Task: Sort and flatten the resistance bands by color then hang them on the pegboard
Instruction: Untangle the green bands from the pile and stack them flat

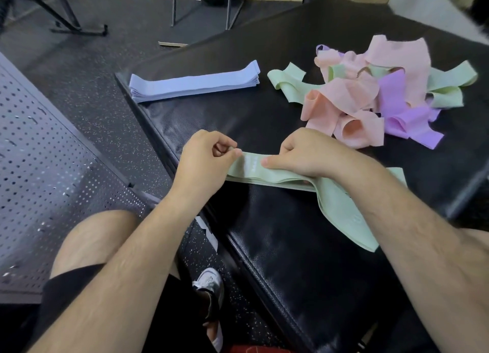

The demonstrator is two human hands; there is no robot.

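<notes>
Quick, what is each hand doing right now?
Left hand: pinches the end of the green bands.
Right hand: grips the same green bands.

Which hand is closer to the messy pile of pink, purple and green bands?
Right. The right hand sits just in front of the messy pile; the left hand is farther left.

On one black mat: far left corner, one stack of periwinkle bands; near left edge, one stack of green bands, one left hand, one right hand; far right, one heap of pink, green, purple bands, uncountable; off its left side, one pegboard
</notes>
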